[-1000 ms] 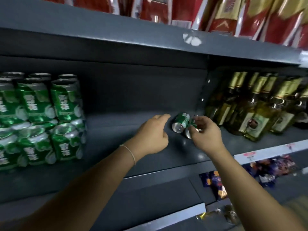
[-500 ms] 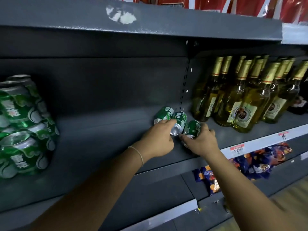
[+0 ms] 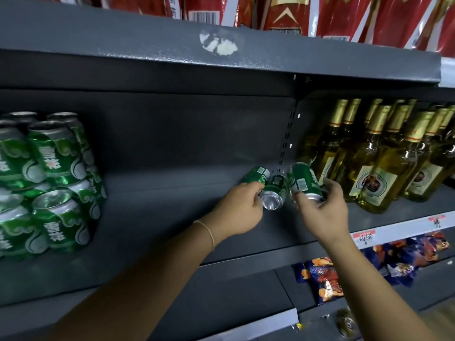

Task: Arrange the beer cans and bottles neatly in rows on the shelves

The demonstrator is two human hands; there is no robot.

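Observation:
Three green beer cans lie on their sides on the dark grey shelf (image 3: 152, 217), near its middle. My left hand (image 3: 240, 212) grips the left can (image 3: 256, 175), its fingers curled over it. The middle can (image 3: 273, 195) lies between my hands with its silver end facing me. My right hand (image 3: 322, 212) holds the right can (image 3: 304, 182) from below, tilted up off the shelf. Stacked green cans (image 3: 49, 183) stand at the shelf's left end. Gold-capped yellow beer bottles (image 3: 384, 166) stand in rows on the right.
Red packages (image 3: 283, 11) fill the shelf above. Snack bags (image 3: 322, 279) lie on the lower shelf at the right, behind a white price strip (image 3: 403, 230). A wide stretch of bare shelf separates the stacked cans from my hands.
My right hand has lifted and tilted the right can upward. My left hand has closed over the left can. The camera moved closer and slightly left.

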